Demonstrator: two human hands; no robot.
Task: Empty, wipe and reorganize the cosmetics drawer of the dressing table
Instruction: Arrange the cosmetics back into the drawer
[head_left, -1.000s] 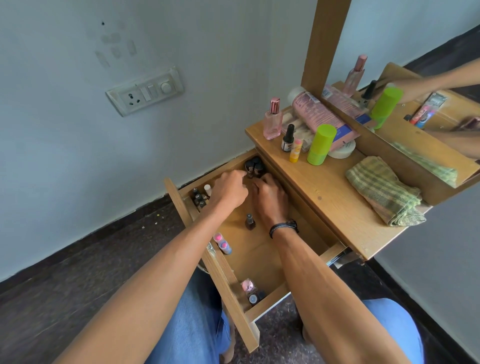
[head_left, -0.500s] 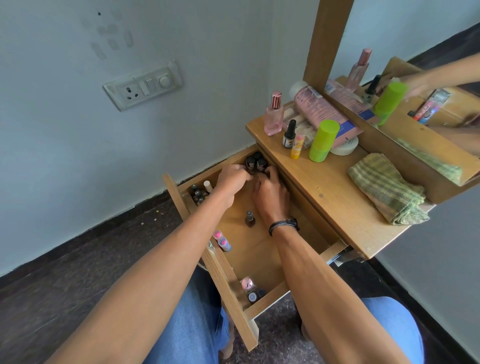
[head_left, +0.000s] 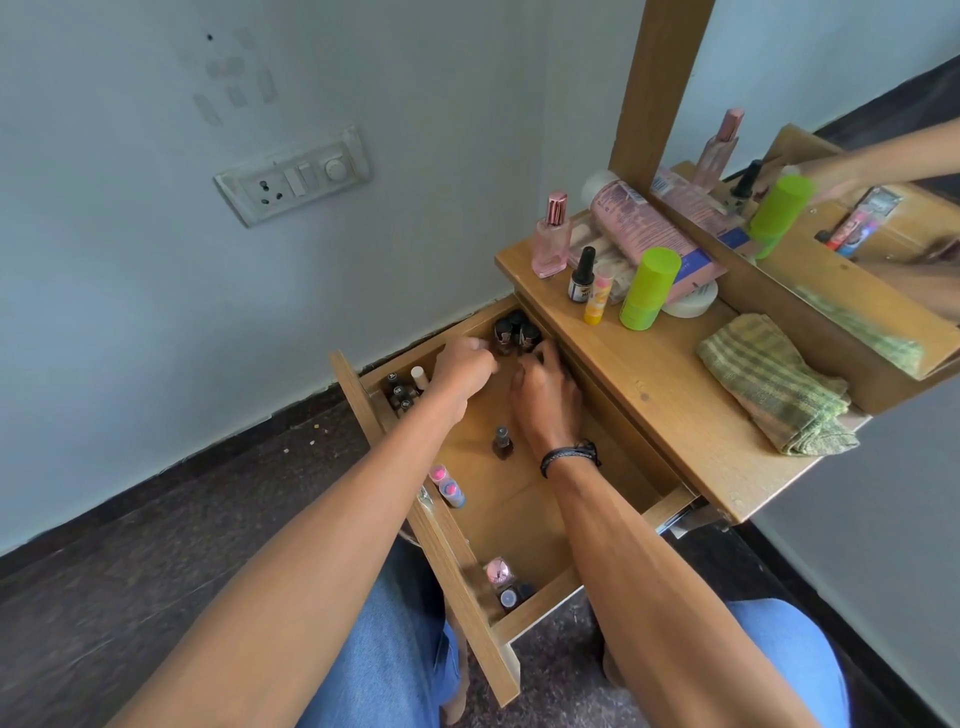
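Observation:
The wooden drawer (head_left: 545, 592) of the dressing table is pulled open over my lap. Three dark nail polish bottles (head_left: 511, 332) stand in its far right corner. My left hand (head_left: 462, 366) is beside them with curled fingers; whether it holds anything is hidden. My right hand (head_left: 545, 395) reaches in from the right, its bent fingertips around the nearest dark bottle. Behind my right wrist a lone nail polish bottle (head_left: 502, 444) stands mid-drawer. More small bottles (head_left: 402, 392) fill the far left corner.
Pink-capped tubes (head_left: 447, 483) lie along the drawer's left wall, with a pink compact (head_left: 497, 571) and small pots (head_left: 511, 597) in the near corner. On the tabletop (head_left: 660, 405) are a perfume bottle (head_left: 550, 239), green cylinder (head_left: 647, 288) and folded green cloth (head_left: 774, 384). The mirror (head_left: 831, 78) stands behind.
Both hands have slid deeper toward the drawer's far right corner. My left hand moved right, closing on the dark bottles. The other items have not moved.

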